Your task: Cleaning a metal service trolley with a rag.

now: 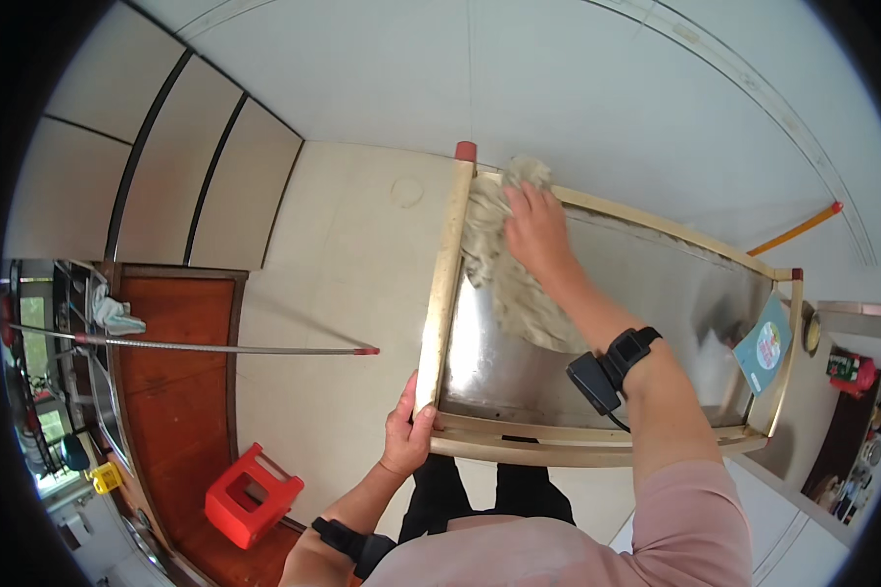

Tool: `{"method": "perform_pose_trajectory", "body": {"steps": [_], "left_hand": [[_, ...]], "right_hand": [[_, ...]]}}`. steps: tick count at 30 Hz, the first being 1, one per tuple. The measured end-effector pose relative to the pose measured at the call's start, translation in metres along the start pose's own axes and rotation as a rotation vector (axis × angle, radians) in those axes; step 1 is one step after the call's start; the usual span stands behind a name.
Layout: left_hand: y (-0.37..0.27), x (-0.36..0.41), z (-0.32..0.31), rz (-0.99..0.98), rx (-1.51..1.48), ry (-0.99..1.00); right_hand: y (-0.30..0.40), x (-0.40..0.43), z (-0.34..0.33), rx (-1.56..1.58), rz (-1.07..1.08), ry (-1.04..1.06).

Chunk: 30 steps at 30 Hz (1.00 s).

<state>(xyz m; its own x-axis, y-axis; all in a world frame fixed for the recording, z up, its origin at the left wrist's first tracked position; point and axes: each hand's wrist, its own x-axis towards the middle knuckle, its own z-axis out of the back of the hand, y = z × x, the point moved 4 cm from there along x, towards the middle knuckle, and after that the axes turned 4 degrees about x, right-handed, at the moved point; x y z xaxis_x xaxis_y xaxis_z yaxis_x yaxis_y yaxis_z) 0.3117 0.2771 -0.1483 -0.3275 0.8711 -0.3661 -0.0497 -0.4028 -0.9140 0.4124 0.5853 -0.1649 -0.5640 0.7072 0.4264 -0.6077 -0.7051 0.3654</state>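
A metal rack or shelf unit with a pale tubular frame (446, 293) and a shiny sheet panel (631, 293) stands before me. My left hand (409, 433) grips the frame's near left corner, thumb on top. At the far left corner, my right hand (539, 227) presses a crumpled, dirty beige cloth (528, 312) over the far rail; the cloth spreads across the panel. Red caps cover some frame ends. A blue-green sheet (763, 345) with a round print lies at the panel's right end. Both wrists or forearms carry black strapped devices.
A red plastic stool (251, 495) is at the lower left, by a reddish-brown wooden surface (176, 374). A thin metal rod (227, 347) reaches in from the left. The wall (558, 88) is close behind the rack, with an orange rod (793, 229) at its right.
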Motion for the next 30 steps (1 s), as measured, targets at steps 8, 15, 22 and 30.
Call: {"method": "perform_pose_trajectory", "body": {"steps": [8, 15, 22, 30], "left_hand": [[-0.007, -0.007, -0.001, 0.028, -0.007, 0.009], [-0.001, -0.007, 0.003, 0.072, 0.032, -0.039], [0.003, -0.014, 0.01, 0.105, 0.019, -0.044], [0.001, -0.007, 0.006, 0.05, 0.044, -0.012]], "right_hand": [[0.047, -0.017, -0.034, 0.22, 0.1, 0.057], [0.12, -0.108, 0.007, 0.606, 0.553, 0.573], [0.091, -0.046, -0.021, 0.326, 0.543, 0.494], [0.046, 0.009, -0.04, 0.242, 0.19, 0.087]]}}
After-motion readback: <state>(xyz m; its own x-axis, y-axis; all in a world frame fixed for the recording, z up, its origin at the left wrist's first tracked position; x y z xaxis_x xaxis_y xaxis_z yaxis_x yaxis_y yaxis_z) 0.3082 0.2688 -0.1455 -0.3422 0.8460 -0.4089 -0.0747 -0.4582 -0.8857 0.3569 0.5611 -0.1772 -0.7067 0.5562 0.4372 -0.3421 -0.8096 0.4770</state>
